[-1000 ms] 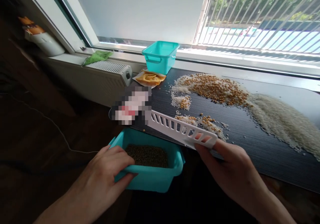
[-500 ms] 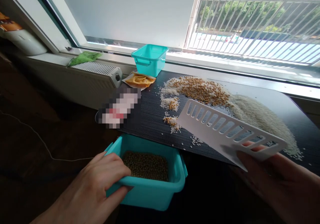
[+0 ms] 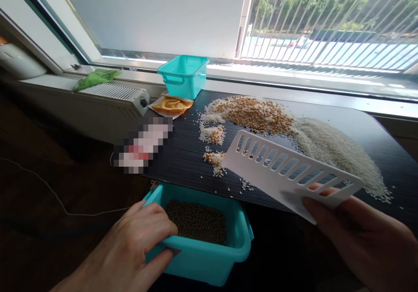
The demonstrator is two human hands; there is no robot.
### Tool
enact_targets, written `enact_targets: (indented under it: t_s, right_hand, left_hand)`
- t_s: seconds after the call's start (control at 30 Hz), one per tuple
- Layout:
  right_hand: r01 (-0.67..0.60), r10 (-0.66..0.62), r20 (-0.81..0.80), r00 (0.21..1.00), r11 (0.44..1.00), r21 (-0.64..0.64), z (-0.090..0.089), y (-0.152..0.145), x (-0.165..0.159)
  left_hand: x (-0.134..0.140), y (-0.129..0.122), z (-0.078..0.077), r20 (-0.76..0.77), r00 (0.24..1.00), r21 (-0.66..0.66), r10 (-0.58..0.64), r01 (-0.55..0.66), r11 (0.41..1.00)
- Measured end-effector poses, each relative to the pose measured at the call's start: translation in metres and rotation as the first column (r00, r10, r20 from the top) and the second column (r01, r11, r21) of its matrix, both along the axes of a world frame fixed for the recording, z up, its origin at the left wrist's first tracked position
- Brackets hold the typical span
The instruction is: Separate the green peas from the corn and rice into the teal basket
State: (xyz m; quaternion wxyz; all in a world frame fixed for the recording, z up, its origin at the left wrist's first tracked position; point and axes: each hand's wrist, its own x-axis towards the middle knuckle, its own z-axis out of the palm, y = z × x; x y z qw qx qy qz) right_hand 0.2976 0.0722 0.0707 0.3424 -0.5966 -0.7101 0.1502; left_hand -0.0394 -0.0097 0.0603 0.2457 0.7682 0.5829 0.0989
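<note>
My left hand is closed over the near-left rim of a teal plastic bin, just below the table's front edge. Round dried beans cover the bin's bottom. Pinched at its right end between thumb and fingers of my right hand is a white slotted plastic plate, tilted above the table's front part. Beyond the plate lie a heap of yellow soybeans mixed with rice and a pile of white rice. Two small clumps of rice and soybeans sit left of the plate.
The dark table meets a windowsill at the back. A second teal bin stands at its far left corner, behind an orange-yellow packet. A blurred-out item lies at the left edge. A radiator carries a green cloth.
The camera view has shifted, so the table and its contents sit further left. The held bin appears slightly lower and further right. Both hands keep their holds.
</note>
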Motion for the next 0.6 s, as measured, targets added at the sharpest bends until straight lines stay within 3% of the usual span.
enact_targets:
  t_s: [0.3,0.47,0.6]
  right_hand:
    - [-0.080,0.080,-0.041,0.996,0.997,0.016,0.002,0.008,-0.007]
    - [-0.053,0.052,-0.039,0.998,0.999,-0.010,0.002,0.007,-0.010]
    - [-0.114,0.114,-0.036,0.993,0.994,0.001,-0.001,0.011,-0.012]
  left_hand:
    - [0.000,0.005,0.002,0.035,0.999,0.072,-0.007,0.005,0.997]
    - [0.000,0.004,-0.002,0.023,1.000,0.054,-0.018,0.017,0.998]
    - [-0.001,0.005,-0.003,0.000,1.000,0.034,-0.026,0.026,0.999]
